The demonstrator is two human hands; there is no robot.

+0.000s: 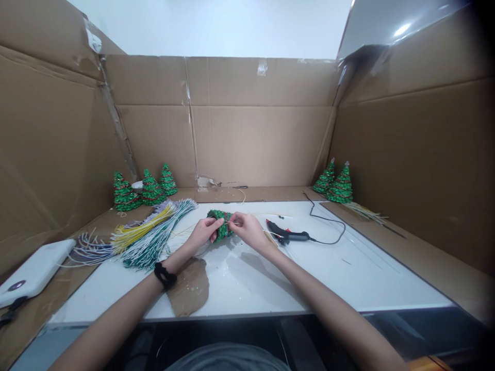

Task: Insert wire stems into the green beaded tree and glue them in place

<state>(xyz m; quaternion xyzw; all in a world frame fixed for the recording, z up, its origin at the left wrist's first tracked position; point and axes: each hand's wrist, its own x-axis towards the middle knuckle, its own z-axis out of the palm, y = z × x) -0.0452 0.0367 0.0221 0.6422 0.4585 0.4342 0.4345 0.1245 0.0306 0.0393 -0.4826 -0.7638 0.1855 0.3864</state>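
Note:
A small green tree with red trim (221, 234) lies on its side above the white board, between my hands. My left hand (204, 232) is closed on its left part, thumb on top. At the tree's right side, my right hand (246, 228) pinches a thin strand that crosses the green surface. Just right of my right hand lies a black glue gun with a red trigger (288, 233). Bundles of white-and-green strands (154, 239) and yellow strands (141, 226) lie left of my left hand.
Three green trees (151, 188) stand at the back left, two more (340, 183) at the back right. A white device (36, 270) lies at the left edge. A brown cardboard piece (189, 288) is near the front. Cardboard walls (263, 144) surround the white board (348, 283).

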